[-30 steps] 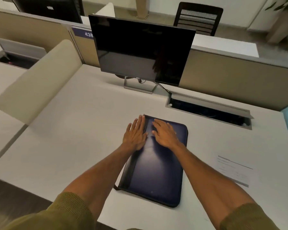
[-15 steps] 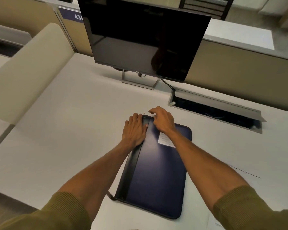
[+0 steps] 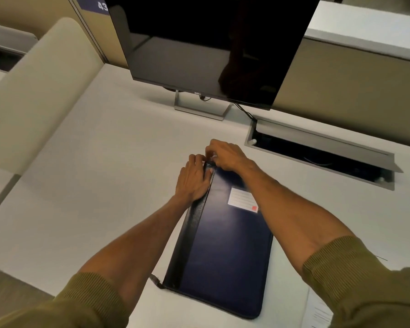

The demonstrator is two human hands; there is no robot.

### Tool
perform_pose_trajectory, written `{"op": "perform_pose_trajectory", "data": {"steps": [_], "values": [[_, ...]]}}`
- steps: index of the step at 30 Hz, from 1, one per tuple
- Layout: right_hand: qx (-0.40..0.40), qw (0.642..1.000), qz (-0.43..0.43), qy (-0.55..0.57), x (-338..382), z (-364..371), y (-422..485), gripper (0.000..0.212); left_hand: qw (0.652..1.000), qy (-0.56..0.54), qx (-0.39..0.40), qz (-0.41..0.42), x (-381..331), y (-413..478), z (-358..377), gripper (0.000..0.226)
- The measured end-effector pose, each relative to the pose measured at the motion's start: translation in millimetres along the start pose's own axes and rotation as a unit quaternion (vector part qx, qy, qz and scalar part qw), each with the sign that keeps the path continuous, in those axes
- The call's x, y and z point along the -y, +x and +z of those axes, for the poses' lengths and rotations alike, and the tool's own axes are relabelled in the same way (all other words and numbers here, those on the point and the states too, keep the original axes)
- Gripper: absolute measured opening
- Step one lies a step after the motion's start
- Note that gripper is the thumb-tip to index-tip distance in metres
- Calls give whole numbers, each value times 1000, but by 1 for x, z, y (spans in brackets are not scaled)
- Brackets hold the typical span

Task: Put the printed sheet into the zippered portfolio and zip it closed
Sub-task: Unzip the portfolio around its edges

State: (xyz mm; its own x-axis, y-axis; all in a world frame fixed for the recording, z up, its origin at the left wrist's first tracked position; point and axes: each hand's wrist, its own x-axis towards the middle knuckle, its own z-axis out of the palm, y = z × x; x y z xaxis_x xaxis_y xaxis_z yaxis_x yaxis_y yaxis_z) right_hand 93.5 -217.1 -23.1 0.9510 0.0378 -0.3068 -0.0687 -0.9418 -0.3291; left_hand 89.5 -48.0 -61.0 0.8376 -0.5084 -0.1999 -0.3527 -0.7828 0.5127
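The closed portfolio (image 3: 223,245) lies at the centre of the desk (image 3: 104,162); the printed sheet (image 3: 320,313) waits at lower right. The left hand (image 3: 193,179) presses flat on the spine, and the right hand (image 3: 225,153) pinches at the top corner, probably the zipper pull. Pulling too fast could drag the portfolio sideways.

The right hand (image 3: 225,155) has moved from lying flat on the portfolio (image 3: 223,245) to its far left corner, fingers (image 3: 210,151) curled there; the left hand (image 3: 193,179) has shifted from a flat spread to a curl against the same corner. The white label (image 3: 243,200), previously covered, is now exposed; the printed sheet (image 3: 317,313) now lies at the lower right frame edge.
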Motion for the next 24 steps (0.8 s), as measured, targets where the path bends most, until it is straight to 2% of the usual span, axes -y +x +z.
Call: {"op": "perform_pose_trajectory", "data": {"steps": [2,13,24], "values": [[-5,1000,-5,-10,-5,0,-1,9,1000,-1,5,16,1,1,0,39],[-16,995,-76,-67,-32,3,-26,11,995,84,26,47,4,11,-11,31],[7,998,-28,62,-18,8,-26,13,994,-34,91,48,-3,11,-14,23]]}}
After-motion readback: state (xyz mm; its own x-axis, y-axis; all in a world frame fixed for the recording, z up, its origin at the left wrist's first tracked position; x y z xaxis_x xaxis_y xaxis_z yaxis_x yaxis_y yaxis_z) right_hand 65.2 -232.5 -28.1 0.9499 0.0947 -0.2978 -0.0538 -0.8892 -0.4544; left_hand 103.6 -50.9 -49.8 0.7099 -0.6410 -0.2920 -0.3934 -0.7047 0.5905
